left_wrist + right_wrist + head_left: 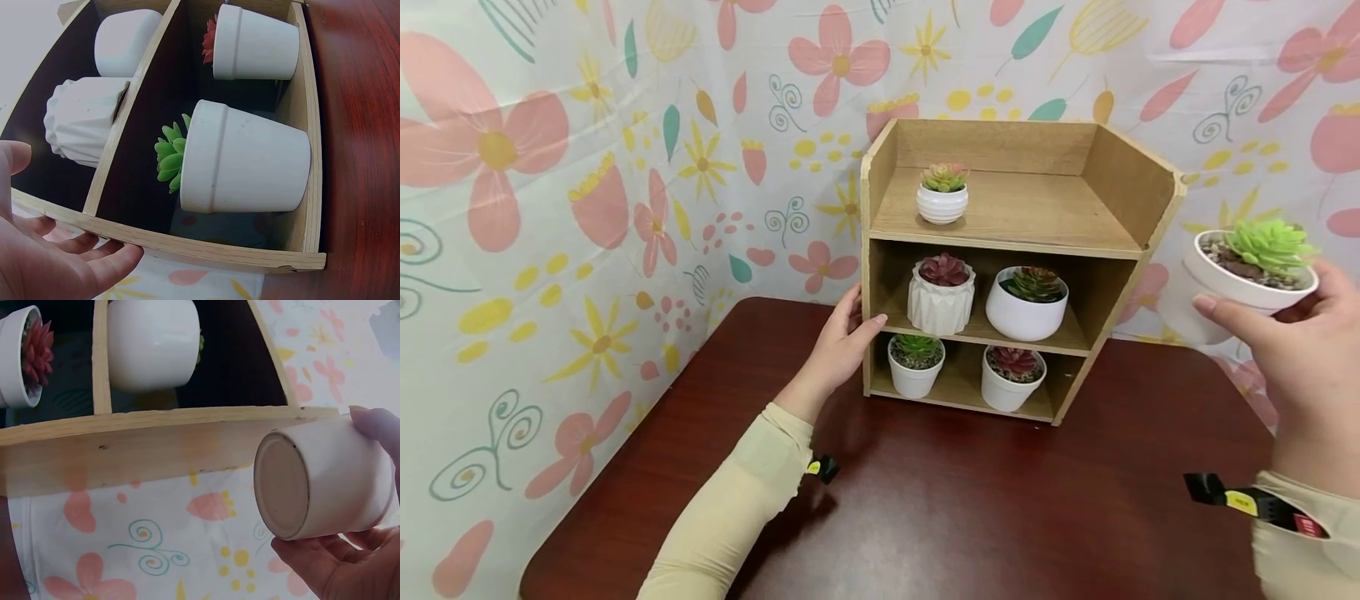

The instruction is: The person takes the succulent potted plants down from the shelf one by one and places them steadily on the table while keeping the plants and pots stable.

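From my remote seat I see a right hand (pixel 1311 350) wrapped around a white pot (pixel 1228 282) with a green plant (pixel 1270 246), held in the air just right of a wooden shelf (pixel 1015 208). The left hand (pixel 838 346) lies with fingers loosely extended against the shelf's left side. I judge the pot stiff, fairly light, smooth enough to slip and perhaps breakable; I would hold its wall below the rim, sparing the leaves. I count six potted plants: one held, one on top (pixel 942 202), two midway (pixel 942 298) (pixel 1026 312), two at the bottom (pixel 916 377) (pixel 1011 387). One shelf, three levels.
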A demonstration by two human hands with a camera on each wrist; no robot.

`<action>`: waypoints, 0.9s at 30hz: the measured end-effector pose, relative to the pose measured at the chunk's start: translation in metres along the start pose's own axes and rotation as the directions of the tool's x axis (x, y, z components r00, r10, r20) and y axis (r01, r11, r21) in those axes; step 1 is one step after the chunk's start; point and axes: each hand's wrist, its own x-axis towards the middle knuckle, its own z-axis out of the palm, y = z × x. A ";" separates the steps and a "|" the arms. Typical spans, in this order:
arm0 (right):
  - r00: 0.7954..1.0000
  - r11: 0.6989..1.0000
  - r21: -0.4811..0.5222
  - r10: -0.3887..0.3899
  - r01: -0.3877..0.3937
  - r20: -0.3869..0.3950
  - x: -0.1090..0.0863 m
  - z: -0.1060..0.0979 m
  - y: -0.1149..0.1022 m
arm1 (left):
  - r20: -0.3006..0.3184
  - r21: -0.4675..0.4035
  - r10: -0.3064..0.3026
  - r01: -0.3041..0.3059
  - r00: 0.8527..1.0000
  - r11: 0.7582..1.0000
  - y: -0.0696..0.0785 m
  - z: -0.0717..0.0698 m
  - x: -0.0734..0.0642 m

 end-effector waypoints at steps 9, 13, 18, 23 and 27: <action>0.995 0.993 0.073 0.083 -0.087 0.058 -0.008 -0.010 0.012 | 0.002 0.001 0.015 -0.015 1.000 1.000 0.000 0.000 0.000; 0.997 0.997 0.026 0.068 -0.069 0.030 -0.010 -0.014 0.019 | 0.004 -0.002 0.020 -0.020 1.000 1.000 0.000 0.001 0.001; 0.996 0.996 0.003 0.089 -0.089 -0.023 -0.014 -0.020 0.028 | 0.004 -0.001 0.019 -0.019 1.000 1.000 -0.001 0.001 0.001; 0.989 0.986 -0.123 0.102 -0.115 -0.109 -0.017 -0.023 0.035 | 0.002 0.000 0.016 -0.016 1.000 1.000 -0.002 0.001 0.001; 0.985 0.982 -0.143 0.105 -0.124 -0.136 -0.016 -0.024 0.040 | 0.005 -0.002 0.014 -0.014 1.000 1.000 -0.002 0.001 0.001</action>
